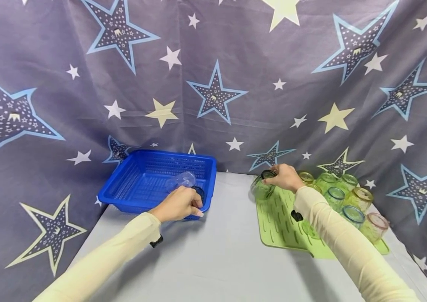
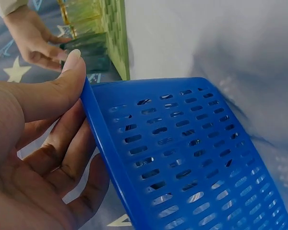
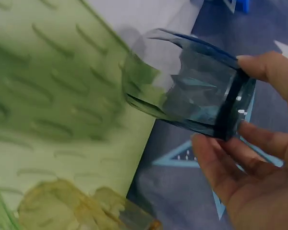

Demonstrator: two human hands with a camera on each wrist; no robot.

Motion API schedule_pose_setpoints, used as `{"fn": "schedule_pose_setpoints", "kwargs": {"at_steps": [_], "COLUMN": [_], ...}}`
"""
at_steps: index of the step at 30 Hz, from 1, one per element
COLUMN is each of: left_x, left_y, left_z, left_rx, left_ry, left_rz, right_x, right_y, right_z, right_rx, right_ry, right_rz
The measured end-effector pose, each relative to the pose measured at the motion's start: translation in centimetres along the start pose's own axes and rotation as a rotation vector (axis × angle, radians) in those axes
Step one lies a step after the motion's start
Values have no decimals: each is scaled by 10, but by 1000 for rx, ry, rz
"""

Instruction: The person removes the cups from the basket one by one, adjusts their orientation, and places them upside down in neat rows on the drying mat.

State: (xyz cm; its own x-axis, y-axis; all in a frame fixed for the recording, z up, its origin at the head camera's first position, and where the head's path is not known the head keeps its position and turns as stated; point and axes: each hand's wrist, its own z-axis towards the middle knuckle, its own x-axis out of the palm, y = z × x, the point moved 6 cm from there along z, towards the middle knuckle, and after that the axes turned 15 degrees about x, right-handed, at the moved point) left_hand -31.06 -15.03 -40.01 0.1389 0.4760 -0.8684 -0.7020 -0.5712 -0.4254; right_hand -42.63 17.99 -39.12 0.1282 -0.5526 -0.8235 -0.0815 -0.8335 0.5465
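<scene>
My left hand (image 1: pixel 179 203) grips the near right rim of a blue plastic basket (image 1: pixel 122 205). In the left wrist view its thumb lies over the rim and the fingers bend behind it. Inside the basket a clear glass (image 1: pixel 186 179) lies on its side, beside a dark-rimmed one (image 1: pixel 198 191) partly hidden by the hand. At the far left corner of a green drying mat (image 1: pixel 273 228), my right hand (image 1: pixel 285 177) holds a bluish transparent glass (image 3: pixel 182 91) by one end, between thumb and fingers. That glass is tilted, its other end overlapping the mat's edge.
Several tinted glasses, among them a green one (image 1: pixel 326 182), a yellow one (image 1: pixel 361 198) and a pink-rimmed one (image 1: pixel 375 226), stand crowded on the mat's right side. A star-patterned cloth (image 1: pixel 213 134) hangs behind the white table (image 1: pixel 228 251).
</scene>
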Motion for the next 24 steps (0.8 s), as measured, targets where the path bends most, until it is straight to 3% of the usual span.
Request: {"fn": "schedule_pose_setpoints", "kwargs": {"at_steps": [5,13,24], "left_x": [1,1,2], "left_y": [3,3,5], "left_z": [0,-1,-4], "left_rx": [-22,-25,-39], "left_ry": [-14,-18,-24], "left_rz": [-35,-31,-21], "right_x": [-7,-12,-15], "right_y": [-6,-15,-28], "right_z": [5,7,18], "right_rx": [21,-17,-17], "right_ry": [5,-25,-99], "right_rz": [-92,-196,-224]}}
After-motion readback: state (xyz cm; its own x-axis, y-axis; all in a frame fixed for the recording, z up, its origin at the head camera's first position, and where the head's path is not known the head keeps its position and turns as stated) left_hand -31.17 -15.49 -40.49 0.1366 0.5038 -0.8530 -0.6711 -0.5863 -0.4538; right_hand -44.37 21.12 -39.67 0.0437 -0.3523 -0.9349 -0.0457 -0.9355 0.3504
